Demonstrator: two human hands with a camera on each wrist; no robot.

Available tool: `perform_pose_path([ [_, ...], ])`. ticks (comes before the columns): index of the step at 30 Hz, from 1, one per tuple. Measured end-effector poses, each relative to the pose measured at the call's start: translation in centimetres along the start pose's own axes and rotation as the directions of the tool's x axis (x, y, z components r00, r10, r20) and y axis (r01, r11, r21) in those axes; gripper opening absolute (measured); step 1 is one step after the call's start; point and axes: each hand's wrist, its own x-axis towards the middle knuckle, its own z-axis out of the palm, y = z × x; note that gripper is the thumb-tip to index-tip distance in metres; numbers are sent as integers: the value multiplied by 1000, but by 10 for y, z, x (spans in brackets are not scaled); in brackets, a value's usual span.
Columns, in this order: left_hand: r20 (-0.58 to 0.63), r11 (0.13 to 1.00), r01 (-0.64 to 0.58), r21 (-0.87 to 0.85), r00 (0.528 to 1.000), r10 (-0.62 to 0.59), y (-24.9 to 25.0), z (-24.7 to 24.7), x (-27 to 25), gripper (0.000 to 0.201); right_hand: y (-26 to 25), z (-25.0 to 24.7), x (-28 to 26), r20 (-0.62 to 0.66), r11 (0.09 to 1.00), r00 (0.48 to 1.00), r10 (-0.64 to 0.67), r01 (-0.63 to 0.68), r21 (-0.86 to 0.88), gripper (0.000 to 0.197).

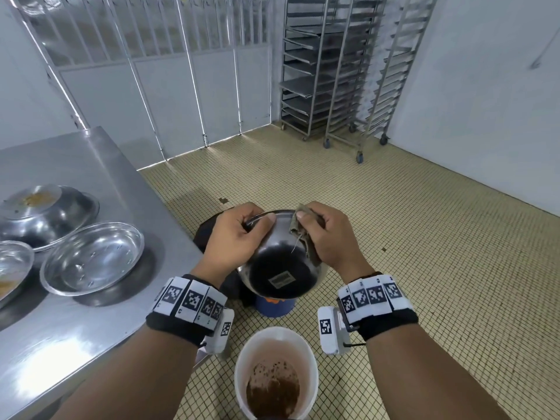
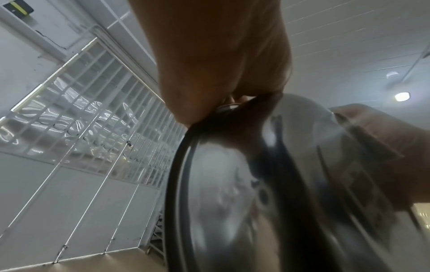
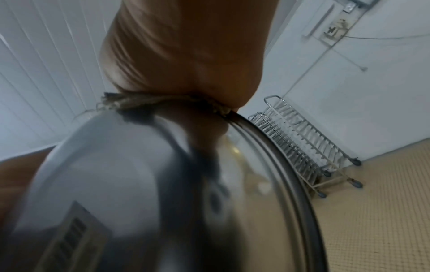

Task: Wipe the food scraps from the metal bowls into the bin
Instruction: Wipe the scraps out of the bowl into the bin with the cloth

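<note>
From the head view, the left hand [image 1: 231, 237] grips the rim of the metal bowl [image 1: 281, 268], tipped with its base toward the camera, above the black-lined bin [image 1: 209, 228], while the right hand [image 1: 330, 234] pinches a cloth [image 1: 303, 228] on the opposite rim. Left wrist view: fingers [image 2: 209, 77] curled round the bowl's edge. Right wrist view: the hand clamps the frayed cloth over the rim.

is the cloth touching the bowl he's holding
Touching. The right wrist view shows the cloth pressed by the right hand against the bowl at its rim; the head view agrees.
</note>
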Motion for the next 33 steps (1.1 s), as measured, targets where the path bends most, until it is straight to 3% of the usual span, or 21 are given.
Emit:
perform_pose_path([
  [6,-80,981,109,-161,989,-123,2,3,3,28,-1,3,0,-1,1000,1000,-3,3,22,25],
  [12,-126,971,138,-196,978,-165,-3,-1,-1,32,10,9,-9,-21,993,998,66,-64,98,30],
  [18,-144,969,110,-221,979,-144,3,-1,-1,35,-16,16,13,36,987,993,-109,113,-117,20],
  [24,-237,947,169,-272,942,-237,-6,-18,-6,29,2,24,-6,-11,974,996,91,-86,208,32],
  [29,-209,953,178,-245,950,-231,-2,-12,-11,33,-16,23,7,20,999,999,-44,44,-4,24],
  [33,-235,950,167,-266,944,-231,1,-19,-8,29,-8,21,1,-10,995,1000,-16,16,95,24],
])
